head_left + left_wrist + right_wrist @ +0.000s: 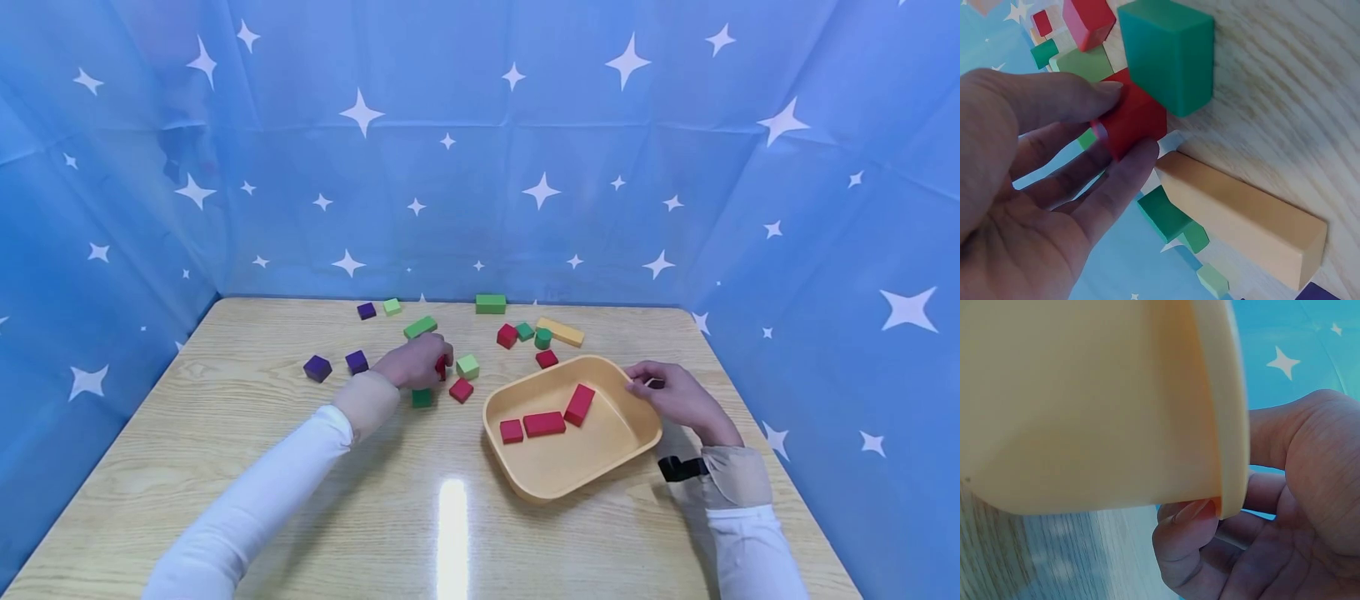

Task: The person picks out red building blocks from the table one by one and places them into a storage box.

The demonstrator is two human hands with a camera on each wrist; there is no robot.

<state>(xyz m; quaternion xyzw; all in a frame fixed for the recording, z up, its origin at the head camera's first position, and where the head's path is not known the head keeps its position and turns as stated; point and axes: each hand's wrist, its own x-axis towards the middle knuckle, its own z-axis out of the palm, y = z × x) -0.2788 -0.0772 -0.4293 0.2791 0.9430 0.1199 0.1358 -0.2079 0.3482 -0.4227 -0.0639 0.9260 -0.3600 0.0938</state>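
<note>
Three red blocks (543,424) in tan tray (555,471), one more red block (441,367) pinched in L hand (420,362)

Left of tray: L hand, thumb + fingertips gripping that block. Hard by it in L wrist view: dark green block (1172,56), touching or just apart, can't quite tell from this angle. Also near, same view: tan block (1244,219). At tray's right end: R hand (678,400), gripping rim, fingertips curled under lip.

Edges: narrow gap btwn tray's left rim and nearest loose red block (461,390). Just beyond far rim: second loose red block (547,359). Farther back: red cube (507,336), dark green piece (524,332), green cylinder (542,338), long yellow block (570,335), bunched short of far edge of table (247,417). Nearest that edge: green block (491,304), close to blue star curtain (480,167). Just right of L hand: light green block (467,367).

Room: wide stretch of wood from tray's front rim toward near side, w/ bright light streak (452,533). Also generous from purple blocks (317,368) out to left edge. Tighter on right, w/ R hand btwn tray and edge.
</note>
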